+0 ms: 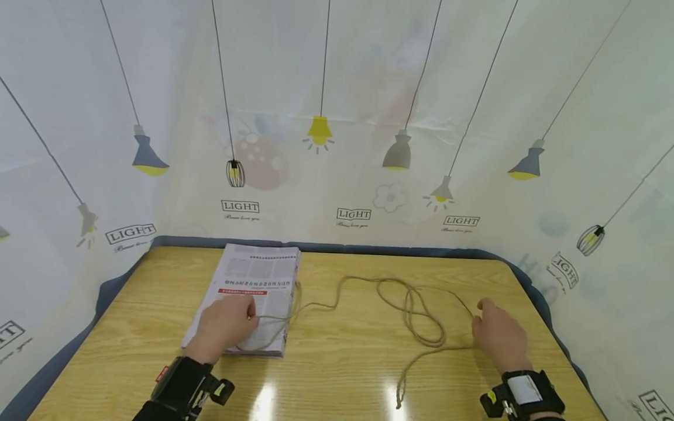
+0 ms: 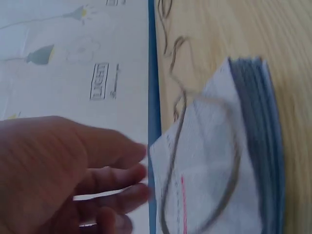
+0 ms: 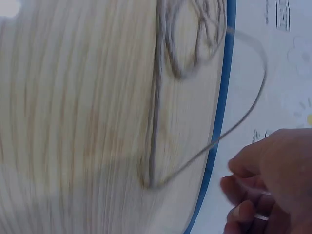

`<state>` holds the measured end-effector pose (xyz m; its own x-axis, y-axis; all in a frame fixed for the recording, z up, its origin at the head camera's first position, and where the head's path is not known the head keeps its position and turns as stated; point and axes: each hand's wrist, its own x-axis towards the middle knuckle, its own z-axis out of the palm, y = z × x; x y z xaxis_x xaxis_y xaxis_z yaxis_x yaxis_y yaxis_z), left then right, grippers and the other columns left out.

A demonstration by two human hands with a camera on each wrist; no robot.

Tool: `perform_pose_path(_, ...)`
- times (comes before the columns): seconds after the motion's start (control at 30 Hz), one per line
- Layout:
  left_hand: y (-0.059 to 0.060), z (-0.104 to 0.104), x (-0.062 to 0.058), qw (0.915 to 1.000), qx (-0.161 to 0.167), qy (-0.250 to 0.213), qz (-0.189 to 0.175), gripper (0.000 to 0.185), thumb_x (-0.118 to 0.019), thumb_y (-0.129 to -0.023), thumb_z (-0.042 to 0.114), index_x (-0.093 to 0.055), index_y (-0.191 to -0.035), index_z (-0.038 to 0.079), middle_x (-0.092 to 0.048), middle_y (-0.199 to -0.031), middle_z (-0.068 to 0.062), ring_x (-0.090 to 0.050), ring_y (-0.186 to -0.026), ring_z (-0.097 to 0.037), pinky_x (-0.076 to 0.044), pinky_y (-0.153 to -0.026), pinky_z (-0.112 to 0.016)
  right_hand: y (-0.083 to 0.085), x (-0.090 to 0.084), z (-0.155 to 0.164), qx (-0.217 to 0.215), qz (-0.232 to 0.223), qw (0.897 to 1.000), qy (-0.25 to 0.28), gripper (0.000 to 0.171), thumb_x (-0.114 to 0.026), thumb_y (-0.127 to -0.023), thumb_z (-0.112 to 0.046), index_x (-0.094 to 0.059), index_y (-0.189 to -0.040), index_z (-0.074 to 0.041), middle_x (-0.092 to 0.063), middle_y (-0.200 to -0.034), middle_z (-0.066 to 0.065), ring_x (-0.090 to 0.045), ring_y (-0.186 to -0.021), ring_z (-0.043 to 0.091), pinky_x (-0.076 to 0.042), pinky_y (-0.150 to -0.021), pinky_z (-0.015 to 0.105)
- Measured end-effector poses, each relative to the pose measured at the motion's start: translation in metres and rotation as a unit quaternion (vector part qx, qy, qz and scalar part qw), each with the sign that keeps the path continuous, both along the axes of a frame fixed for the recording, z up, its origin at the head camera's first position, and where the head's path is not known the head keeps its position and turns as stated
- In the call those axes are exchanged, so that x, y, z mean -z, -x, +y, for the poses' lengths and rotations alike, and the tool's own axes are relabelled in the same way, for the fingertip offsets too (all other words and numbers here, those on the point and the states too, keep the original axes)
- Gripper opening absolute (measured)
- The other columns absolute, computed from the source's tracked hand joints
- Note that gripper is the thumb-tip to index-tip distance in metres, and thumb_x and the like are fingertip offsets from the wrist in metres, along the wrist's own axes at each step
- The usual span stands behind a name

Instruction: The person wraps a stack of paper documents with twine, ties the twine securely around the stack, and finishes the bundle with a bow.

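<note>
Left hand (image 1: 225, 326) flat on newspaper stack (image 1: 247, 295) — right hand (image 1: 499, 334) pinching twine (image 1: 416, 318).

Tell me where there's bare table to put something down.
Free: the near edge of the wooden table between the left hand and right hand, and left of the newspaper stack. Crowded: the middle, where the twine loops.

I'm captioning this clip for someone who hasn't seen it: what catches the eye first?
A long twine sprawls in loops across the middle of the wooden table. Its left end runs over a stack of newspapers at the table's left, where the left hand rests. The right hand pinches the twine near the right edge.
</note>
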<state>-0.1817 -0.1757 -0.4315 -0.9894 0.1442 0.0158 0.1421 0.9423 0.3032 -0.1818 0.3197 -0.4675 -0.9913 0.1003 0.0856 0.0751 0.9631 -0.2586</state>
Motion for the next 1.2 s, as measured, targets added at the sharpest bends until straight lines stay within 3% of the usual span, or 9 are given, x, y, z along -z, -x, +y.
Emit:
perform_pose_path(0.13,0.008,0.031,0.014,0.9975,0.027,-0.031,0.059,0.007,-0.069,-0.088,0.018,-0.063,-0.087,0.013,-0.060,-0.081,-0.001,-0.051,-0.063,-0.013,-0.041,-0.055,-0.030,0.007,0.009,-0.038,-0.077,0.071,0.994,0.007,0.033,-0.060,-0.093,-0.010,-0.057,-0.124,0.000,-0.062,-0.095,0.018,-0.044,-0.049,0.013,-0.032,-0.043,0.027)
perform_pose_path(0.23,0.015,0.061,0.025,0.9936,0.067,-0.056,0.071,0.017,-0.068,-0.089,0.017,-0.066,-0.105,0.012,-0.066,-0.100,-0.004,-0.063,-0.080,-0.018,-0.050,-0.068,-0.035,0.012,0.017,-0.066,-0.133,0.049,0.990,0.010,0.035,-0.064,-0.092,-0.014,-0.058,-0.125,-0.004,-0.058,-0.115,0.018,-0.055,-0.062,0.013,-0.041,-0.049,0.027)
perform_pose_path(0.37,0.022,0.099,0.040,0.9914,0.106,-0.057,0.051,0.040,-0.067,-0.090,0.018,-0.058,-0.128,0.008,-0.065,-0.125,-0.010,-0.065,-0.108,-0.027,-0.053,-0.086,-0.043,0.016,0.028,-0.091,-0.146,-0.003,0.989,0.001,0.037,-0.068,-0.091,-0.022,-0.060,-0.124,-0.007,-0.061,-0.108,0.011,-0.060,-0.074,0.017,-0.048,-0.058,0.033)
perform_pose_path(0.5,0.021,0.124,0.049,0.9927,0.114,-0.019,0.033,0.051,-0.065,-0.091,0.018,-0.050,-0.138,0.003,-0.058,-0.135,-0.014,-0.065,-0.108,-0.031,-0.053,-0.087,-0.044,0.016,0.036,-0.099,-0.120,-0.007,0.993,-0.002,0.036,-0.074,-0.086,-0.023,-0.060,-0.117,-0.009,-0.061,-0.087,0.004,-0.058,-0.070,0.016,-0.045,-0.056,0.033)
perform_pose_path(0.67,0.014,0.139,0.061,0.9915,0.113,0.032,0.056,0.051,-0.066,-0.089,0.022,-0.054,-0.133,0.001,-0.064,-0.120,-0.014,-0.069,-0.090,-0.028,-0.055,-0.072,-0.040,0.013,0.037,-0.098,-0.114,-0.004,0.993,0.013,0.027,-0.071,-0.088,-0.015,-0.059,-0.111,-0.009,-0.064,-0.084,0.003,-0.060,-0.069,0.016,-0.044,-0.054,0.032)
perform_pose_path(0.87,0.006,0.142,0.071,0.9917,0.113,0.026,0.056,0.031,-0.068,-0.090,0.037,-0.066,-0.101,0.008,-0.067,-0.088,-0.006,-0.066,-0.073,-0.022,-0.050,-0.058,-0.034,0.013,0.037,-0.096,-0.119,-0.010,0.993,0.013,0.014,-0.065,-0.092,-0.011,-0.062,-0.104,-0.007,-0.068,-0.091,0.006,-0.065,-0.081,0.021,-0.052,-0.065,0.036)
perform_pose_path(0.93,0.005,0.139,0.072,0.9899,0.118,0.015,0.076,0.023,-0.067,-0.091,0.037,-0.066,-0.087,0.014,-0.065,-0.075,-0.001,-0.063,-0.065,-0.017,-0.045,-0.053,-0.030,0.013,0.037,-0.095,-0.116,-0.018,0.993,0.013,0.010,-0.064,-0.093,-0.010,-0.064,-0.102,-0.007,-0.068,-0.093,0.007,-0.066,-0.086,0.023,-0.053,-0.069,0.038)
perform_pose_path(1.03,0.004,0.128,0.062,0.9858,0.121,-0.012,0.116,0.026,-0.061,-0.095,0.035,-0.058,-0.074,0.021,-0.053,-0.058,0.006,-0.050,-0.050,-0.009,-0.031,-0.045,-0.024,0.014,0.037,-0.090,-0.109,-0.028,0.994,0.005,0.009,-0.064,-0.093,-0.009,-0.065,-0.101,-0.008,-0.067,-0.098,0.007,-0.066,-0.090,0.024,-0.054,-0.071,0.040)
perform_pose_path(1.2,0.003,0.097,0.026,0.9864,0.068,-0.063,0.136,0.032,-0.048,-0.102,0.037,-0.057,-0.075,0.022,-0.041,-0.051,0.007,-0.035,-0.044,-0.006,-0.023,-0.045,-0.022,0.013,0.033,-0.075,-0.101,-0.011,0.995,0.002,0.005,-0.065,-0.092,-0.008,-0.063,-0.097,-0.009,-0.062,-0.094,0.007,-0.058,-0.072,0.017,-0.047,-0.059,0.034)
